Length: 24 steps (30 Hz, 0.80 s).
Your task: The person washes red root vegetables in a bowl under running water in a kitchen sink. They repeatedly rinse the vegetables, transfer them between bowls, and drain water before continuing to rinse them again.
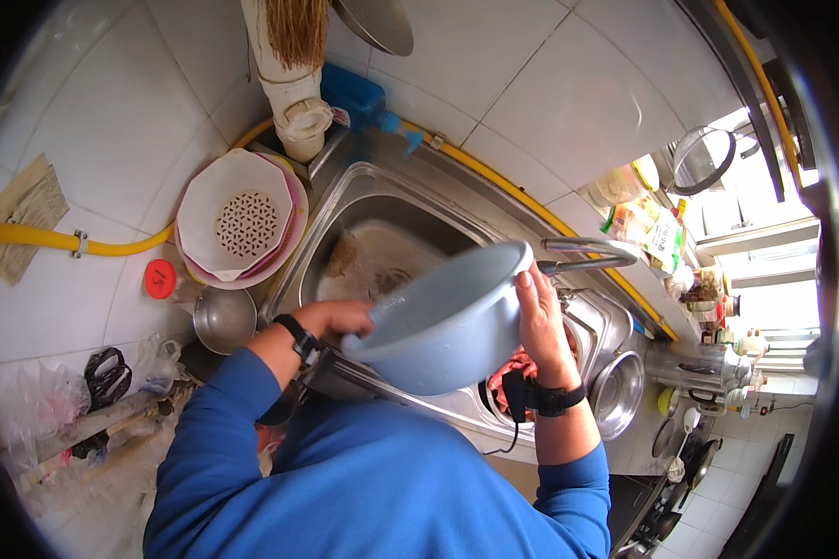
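A pale blue plastic basin (437, 349) is held tilted over the front of a stainless steel sink (363, 175), its left side lower. My right hand (542, 318) grips the raised right rim, thumb on the outside. My left hand (339, 319) is at the lower left rim, its fingers blurred and partly hidden. Inside the sink bowl, a brownish scrubbing pad (341, 255) lies left of the drain (389, 281). Beyond my right wrist, red raw meat (510, 377) lies in a metal bowl, mostly covered by the basin and my arm.
A white colander (238, 209) sits on stacked basins at left, near a small steel bowl (225, 321). The faucet (591, 253) juts over the sink's right side. A steel basin (617, 395) stands at right. A yellow pipe (503, 183) follows the wall, near a blue spray bottle (363, 101).
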### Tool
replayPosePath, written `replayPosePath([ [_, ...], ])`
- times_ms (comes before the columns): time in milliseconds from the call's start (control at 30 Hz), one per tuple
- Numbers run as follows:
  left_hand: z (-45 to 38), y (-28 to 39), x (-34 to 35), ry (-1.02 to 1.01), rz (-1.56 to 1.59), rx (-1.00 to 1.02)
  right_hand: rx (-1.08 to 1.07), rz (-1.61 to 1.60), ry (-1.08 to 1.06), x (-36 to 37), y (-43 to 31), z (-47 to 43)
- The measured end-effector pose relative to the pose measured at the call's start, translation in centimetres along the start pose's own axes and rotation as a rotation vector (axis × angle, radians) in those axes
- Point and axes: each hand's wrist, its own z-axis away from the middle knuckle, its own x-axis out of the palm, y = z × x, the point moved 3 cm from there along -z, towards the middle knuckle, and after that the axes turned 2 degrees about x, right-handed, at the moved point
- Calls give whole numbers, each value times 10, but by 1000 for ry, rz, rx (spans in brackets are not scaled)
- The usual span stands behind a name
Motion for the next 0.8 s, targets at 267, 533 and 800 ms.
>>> replayPosePath([
  [267, 3, 15, -32, 12, -78, 28, -37, -40, 128, -6, 11, 13],
  [533, -21, -26, 10, -80, -70, -171, 220, -314, 25, -6, 32, 16],
  [800, -17, -16, 22, -86, -44, -183, 256, -285, 113, -21, 62, 24],
])
